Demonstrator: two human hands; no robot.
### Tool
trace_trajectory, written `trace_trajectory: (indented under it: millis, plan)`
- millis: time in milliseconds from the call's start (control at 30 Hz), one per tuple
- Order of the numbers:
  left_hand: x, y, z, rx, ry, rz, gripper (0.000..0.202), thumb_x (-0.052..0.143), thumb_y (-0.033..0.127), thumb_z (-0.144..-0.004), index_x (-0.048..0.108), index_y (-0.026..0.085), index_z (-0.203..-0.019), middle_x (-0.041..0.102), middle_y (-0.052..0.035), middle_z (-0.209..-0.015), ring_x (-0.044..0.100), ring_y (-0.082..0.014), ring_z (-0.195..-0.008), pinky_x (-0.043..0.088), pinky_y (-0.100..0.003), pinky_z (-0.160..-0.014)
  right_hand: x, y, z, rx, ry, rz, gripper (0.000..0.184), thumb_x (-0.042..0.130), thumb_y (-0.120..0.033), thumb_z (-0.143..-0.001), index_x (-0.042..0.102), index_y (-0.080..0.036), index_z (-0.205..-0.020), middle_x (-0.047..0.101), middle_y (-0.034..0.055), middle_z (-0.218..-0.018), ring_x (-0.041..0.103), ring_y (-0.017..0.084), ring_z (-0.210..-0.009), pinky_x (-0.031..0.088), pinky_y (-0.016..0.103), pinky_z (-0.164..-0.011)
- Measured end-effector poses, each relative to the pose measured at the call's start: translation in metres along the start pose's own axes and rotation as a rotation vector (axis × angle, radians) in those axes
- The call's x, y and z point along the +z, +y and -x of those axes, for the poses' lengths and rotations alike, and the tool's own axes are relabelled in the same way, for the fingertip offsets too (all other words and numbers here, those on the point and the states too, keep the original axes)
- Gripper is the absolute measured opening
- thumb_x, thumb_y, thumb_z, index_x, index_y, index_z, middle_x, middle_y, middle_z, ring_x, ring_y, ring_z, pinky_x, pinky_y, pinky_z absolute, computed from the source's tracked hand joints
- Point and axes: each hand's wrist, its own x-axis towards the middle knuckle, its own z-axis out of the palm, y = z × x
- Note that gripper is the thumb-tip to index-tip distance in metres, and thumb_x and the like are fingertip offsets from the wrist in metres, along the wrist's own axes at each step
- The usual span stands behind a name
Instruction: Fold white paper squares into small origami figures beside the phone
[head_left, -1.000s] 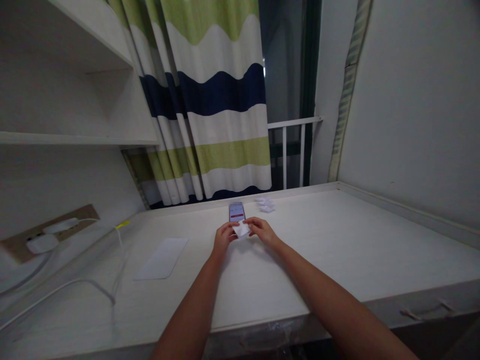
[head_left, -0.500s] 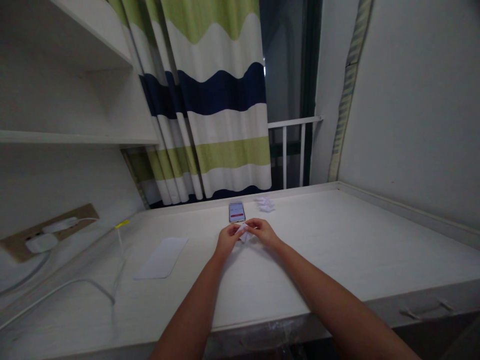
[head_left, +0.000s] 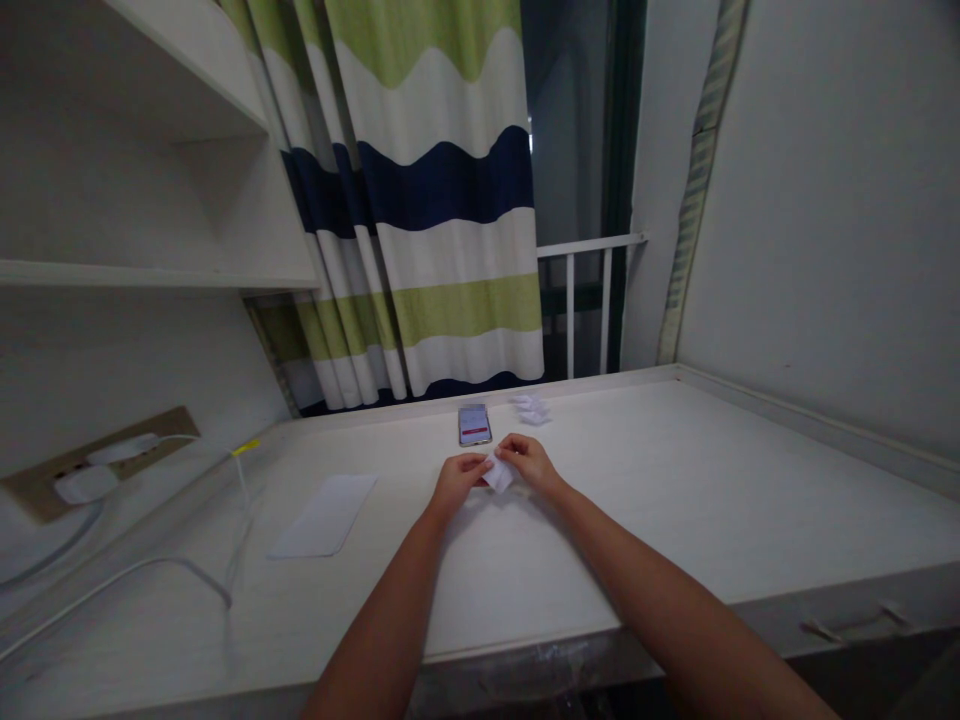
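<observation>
We're pinching a small folded white paper (head_left: 499, 477) between our left hand (head_left: 457, 487) and right hand (head_left: 529, 464), fingers (head_left: 510, 449) closed on it, over the tabletop (head_left: 660, 500), just in front of a phone (head_left: 475, 424), lol.

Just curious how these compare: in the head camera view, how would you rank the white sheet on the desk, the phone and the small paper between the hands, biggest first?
1. White sheet: clearly largest.
2. Phone and small white paper: they look about alike. The paper is nearer the camera and partly hidden, so I can't rank them.
</observation>
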Motion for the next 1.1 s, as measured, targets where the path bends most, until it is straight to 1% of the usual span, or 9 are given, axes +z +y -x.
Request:
trace_trajectory:
  millis: [100, 267, 400, 500, 600, 700, 833, 1000, 1100]
  plan:
    - [-0.0003, 0.0011, -0.0002, -0.008, -0.024, 0.026, 0.036, 0.072, 0.040, -0.047, 0.065, 0.010, -0.066, 0.064, -0.0034, -0.061, 0.058, -0.0144, -0.057, 0.049, -0.029, -0.060, 0.0001, 0.0022, -0.0016, 0.018, 0.012, -0.047, 0.018, 0.060, -0.032, -0.057, 0.052, -0.015, -0.056, 0.047, -0.0046, -0.049, 0.040, 0.008, -0.046, 0.031, 0.021, -0.046]
    - [-0.0011, 0.0025, 0.0000, -0.008, -0.007, 0.024, 0.037, 0.072, 0.042, -0.046, 0.064, 0.010, -0.065, 0.064, -0.0031, -0.060, 0.058, -0.0142, -0.056, 0.049, -0.029, -0.058, 0.0001, 0.0083, -0.0033, 0.023, 0.014, -0.032, 0.023, 0.059, -0.036, -0.059, 0.058, -0.013, -0.063, 0.053, -0.0013, -0.054, 0.044, 0.009, -0.049, 0.033, 0.022, -0.048]
    - [0.0011, 0.0044, 0.0025, -0.033, -0.024, 0.015, 0.040, 0.074, 0.042, -0.043, 0.063, 0.010, -0.066, 0.064, -0.0040, -0.061, 0.058, -0.0155, -0.056, 0.049, -0.029, -0.055, -0.0018, 0.0094, -0.0034, -0.033, 0.038, 0.040, 0.021, 0.058, -0.034, -0.061, 0.060, -0.013, -0.062, 0.055, -0.0004, -0.055, 0.045, 0.010, -0.051, 0.034, 0.022, -0.050]
    - [0.0026, 0.0063, 0.0040, -0.036, -0.027, -0.011, 0.040, 0.075, 0.040, -0.041, 0.063, 0.010, -0.066, 0.064, -0.0042, -0.060, 0.058, -0.0147, -0.055, 0.047, -0.026, -0.052, -0.0022, 0.0084, -0.0034, -0.042, 0.044, 0.053, 0.020, 0.059, -0.033, -0.061, 0.059, -0.013, -0.061, 0.055, -0.0005, -0.054, 0.045, 0.010, -0.051, 0.034, 0.022, -0.050]
    - [0.0009, 0.0070, 0.0033, -0.009, 0.016, -0.040, 0.037, 0.074, 0.039, -0.043, 0.063, 0.010, -0.063, 0.063, -0.0034, -0.057, 0.056, -0.0122, -0.050, 0.045, -0.024, -0.050, -0.0016, 0.0069, -0.0033, 0.003, 0.030, 0.010, 0.024, 0.059, -0.036, -0.062, 0.059, -0.013, -0.064, 0.054, -0.0007, -0.054, 0.045, 0.009, -0.050, 0.034, 0.022, -0.048]
    - [-0.0035, 0.0066, 0.0008, 0.025, 0.101, -0.044, 0.036, 0.073, 0.039, -0.045, 0.063, 0.011, -0.064, 0.062, -0.0026, -0.056, 0.054, -0.0107, -0.048, 0.045, -0.023, -0.050, -0.0023, 0.0054, -0.0029, 0.063, 0.007, -0.001, 0.028, 0.058, -0.039, -0.062, 0.060, -0.013, -0.069, 0.055, -0.0007, -0.054, 0.044, 0.009, -0.048, 0.031, 0.020, -0.044]
    - [-0.0069, 0.0070, -0.0009, 0.033, 0.158, -0.032, 0.035, 0.072, 0.038, -0.047, 0.063, 0.011, -0.067, 0.063, -0.0022, -0.058, 0.054, -0.0098, -0.048, 0.046, -0.022, -0.050, -0.0063, 0.0053, -0.0034, 0.084, 0.000, 0.035, 0.024, 0.060, -0.036, -0.059, 0.060, -0.013, -0.063, 0.051, -0.0023, -0.048, 0.042, 0.008, -0.045, 0.031, 0.020, -0.043]
    - [-0.0035, 0.0094, 0.0020, -0.013, 0.098, -0.009, 0.039, 0.072, 0.036, -0.047, 0.060, 0.012, -0.075, 0.063, -0.0020, -0.063, 0.056, -0.0111, -0.052, 0.046, -0.022, -0.049, -0.0096, 0.0079, -0.0059, 0.072, 0.028, 0.036, 0.022, 0.059, -0.035, -0.059, 0.056, -0.014, -0.056, 0.048, -0.0039, -0.043, 0.041, 0.007, -0.041, 0.031, 0.021, -0.043]
    - [-0.0019, 0.0092, 0.0032, -0.004, 0.067, -0.035, 0.039, 0.073, 0.033, -0.046, 0.057, 0.013, -0.076, 0.062, -0.0014, -0.063, 0.056, -0.0114, -0.053, 0.045, -0.022, -0.048, -0.0087, 0.0084, -0.0058, 0.069, 0.033, 0.028, 0.022, 0.059, -0.036, -0.059, 0.055, -0.014, -0.057, 0.047, -0.0042, -0.043, 0.041, 0.007, -0.041, 0.031, 0.021, -0.043]
